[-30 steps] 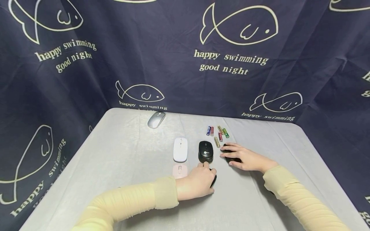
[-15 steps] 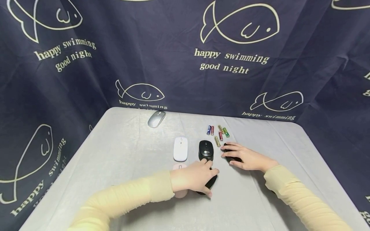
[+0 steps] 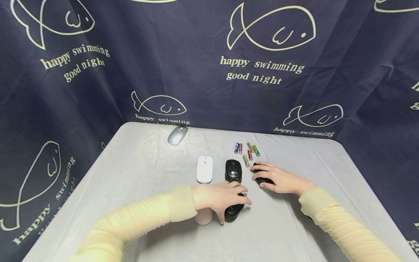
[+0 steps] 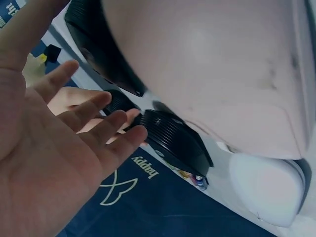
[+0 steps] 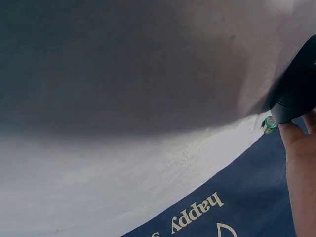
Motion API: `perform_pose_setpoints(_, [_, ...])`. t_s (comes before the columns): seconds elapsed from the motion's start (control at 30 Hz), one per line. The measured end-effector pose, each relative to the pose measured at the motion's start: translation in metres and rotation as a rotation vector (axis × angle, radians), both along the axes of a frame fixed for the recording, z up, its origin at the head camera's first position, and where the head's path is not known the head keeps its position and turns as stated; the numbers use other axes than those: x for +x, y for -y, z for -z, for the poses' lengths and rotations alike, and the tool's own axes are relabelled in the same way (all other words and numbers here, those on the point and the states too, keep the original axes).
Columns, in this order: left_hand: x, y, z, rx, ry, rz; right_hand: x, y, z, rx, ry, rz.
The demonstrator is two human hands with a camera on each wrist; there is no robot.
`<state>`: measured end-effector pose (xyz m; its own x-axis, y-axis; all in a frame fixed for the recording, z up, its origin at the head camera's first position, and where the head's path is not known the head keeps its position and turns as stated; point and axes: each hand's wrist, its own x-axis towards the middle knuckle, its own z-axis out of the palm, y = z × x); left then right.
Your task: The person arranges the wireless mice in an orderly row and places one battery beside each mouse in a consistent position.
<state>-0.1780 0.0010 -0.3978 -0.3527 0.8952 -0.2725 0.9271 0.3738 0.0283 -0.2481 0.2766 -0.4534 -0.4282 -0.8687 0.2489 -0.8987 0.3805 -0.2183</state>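
The head view is bright and fairly even, the left sleeve point(image 3: 140, 216) nearly washed out, soft shadow on the surface point(image 3: 157, 167) beneath it, outer parts stretched by the wide lens; the left wrist view is dimmer and hazy; in the right wrist's, heavy shadow meets a pale band

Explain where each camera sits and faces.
Head: on the head, facing forward and down at the table; left hand, right hand and sleeves show.
Left wrist: on that wrist, facing the pink mouse; the left hand shows, right hand behind.
Right wrist: on that wrist, facing across the table; part of the right hand touches a black mouse.
Head and left wrist share the white mouse.
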Motion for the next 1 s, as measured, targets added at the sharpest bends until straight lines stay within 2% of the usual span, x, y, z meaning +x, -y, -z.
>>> perform_pose_setpoints(0.33, [-0.009,0.002,0.008,0.003,0.029,0.022,-0.001,-0.002,0.001,0.026,0.035,0.02])
perform_pose_setpoints(0.57, [-0.013,0.002,0.01,0.03,0.068,0.031,-0.002,-0.002,0.003,0.002,0.028,0.012])
perform_pose_setpoints(0.83, [-0.01,0.002,0.007,0.039,0.052,0.033,-0.001,-0.001,0.0,-0.003,0.022,0.008])
perform_pose_setpoints(1.0, [-0.007,0.002,0.008,0.05,0.038,-0.004,-0.001,0.0,0.0,-0.016,0.006,-0.004])
